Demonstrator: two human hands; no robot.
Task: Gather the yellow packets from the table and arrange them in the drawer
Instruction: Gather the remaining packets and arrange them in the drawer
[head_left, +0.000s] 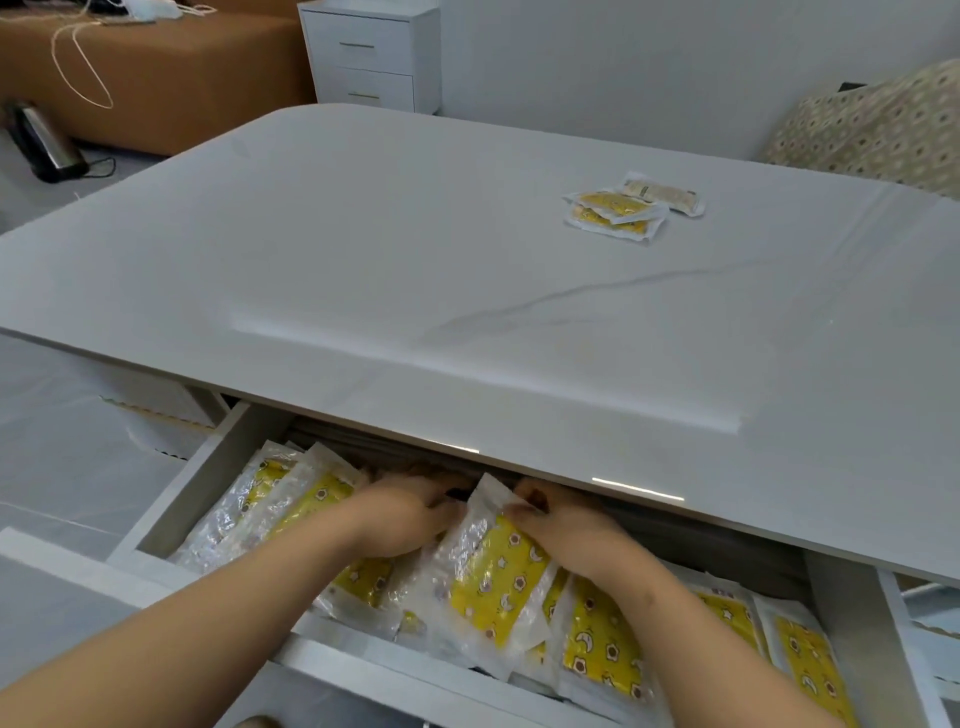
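The white drawer (205, 486) under the tabletop stands pulled out and holds several yellow packets in clear wrappers. Both my hands are inside it, at the back. My left hand (410, 514) and my right hand (563, 530) grip one tilted yellow packet (496, 582) by its top edge, one on each side. More packets (602, 649) lie flat or lean to the right and left of it. A small pile of yellow packets (615, 213) lies on the table (363, 249) at the far right, with a pale packet (662, 193) beside it.
The tabletop's front edge overhangs the back of the drawer, just above my fingers. A white bedside cabinet (371, 54) and a brown sofa (156, 73) stand behind the table. A patterned cushion (872, 124) sits at the far right.
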